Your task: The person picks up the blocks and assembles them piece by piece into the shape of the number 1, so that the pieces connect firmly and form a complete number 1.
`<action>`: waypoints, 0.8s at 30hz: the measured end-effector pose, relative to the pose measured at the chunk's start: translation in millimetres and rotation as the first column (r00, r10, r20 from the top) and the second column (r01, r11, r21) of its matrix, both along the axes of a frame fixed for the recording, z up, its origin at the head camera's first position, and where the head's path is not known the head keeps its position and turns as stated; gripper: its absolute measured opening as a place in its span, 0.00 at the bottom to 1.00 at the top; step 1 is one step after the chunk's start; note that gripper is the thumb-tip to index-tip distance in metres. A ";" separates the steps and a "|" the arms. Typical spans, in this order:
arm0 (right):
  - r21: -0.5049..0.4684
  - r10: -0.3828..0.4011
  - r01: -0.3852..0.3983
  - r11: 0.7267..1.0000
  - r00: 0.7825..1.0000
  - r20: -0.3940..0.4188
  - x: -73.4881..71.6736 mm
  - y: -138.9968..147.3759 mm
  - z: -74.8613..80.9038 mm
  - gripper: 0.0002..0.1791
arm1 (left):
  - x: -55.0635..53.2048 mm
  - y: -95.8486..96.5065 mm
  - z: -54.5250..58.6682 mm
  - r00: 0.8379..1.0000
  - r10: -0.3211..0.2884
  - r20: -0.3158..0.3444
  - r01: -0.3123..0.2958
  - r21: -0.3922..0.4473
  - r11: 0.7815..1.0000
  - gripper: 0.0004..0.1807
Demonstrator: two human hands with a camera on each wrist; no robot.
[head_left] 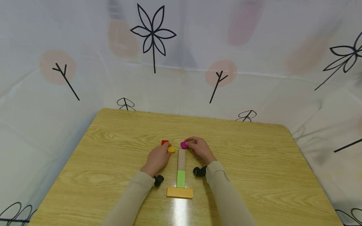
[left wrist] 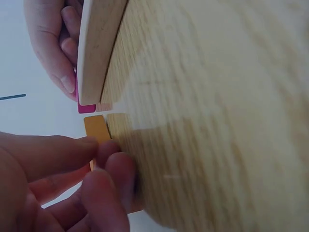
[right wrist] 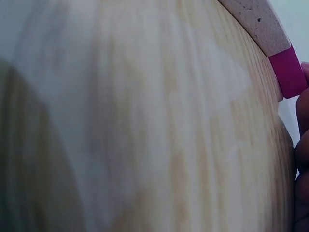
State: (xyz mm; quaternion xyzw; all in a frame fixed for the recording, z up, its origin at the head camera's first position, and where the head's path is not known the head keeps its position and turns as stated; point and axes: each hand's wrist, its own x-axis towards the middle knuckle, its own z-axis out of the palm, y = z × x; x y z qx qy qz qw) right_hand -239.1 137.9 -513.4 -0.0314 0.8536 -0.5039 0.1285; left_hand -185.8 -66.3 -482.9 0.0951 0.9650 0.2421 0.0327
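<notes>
In the head view, my left hand (head_left: 156, 159) pinches a yellow-orange block (head_left: 171, 149) between thumb and fingers, just left of the row's far end. A red block (head_left: 164, 142) shows beyond those fingers, partly covered by them. My right hand (head_left: 201, 149) holds a magenta block (head_left: 183, 145) with its fingertips from the right. That block sits at the far end of a plain wooden block (head_left: 181, 160); the right wrist view shows the magenta block (right wrist: 288, 72) against the wood's end. Toward me follow a light green block (head_left: 181, 179) and a crosswise orange block (head_left: 179, 192).
The blocks lie on a wood-grain table (head_left: 249, 157). Behind and beside it hangs a pale patterned cloth (head_left: 181, 88). Small black wrist cameras, the left one (head_left: 159, 180) and the right one (head_left: 200, 171), sit low on either side of the row.
</notes>
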 end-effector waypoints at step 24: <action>0.023 0.040 -0.040 0.999 0.999 -0.016 -3.8 2.5 -0.1 0.15 | -20.4 14.0 0.8 0.998 0.028 0.055 -0.030 0.035 0.999 0.18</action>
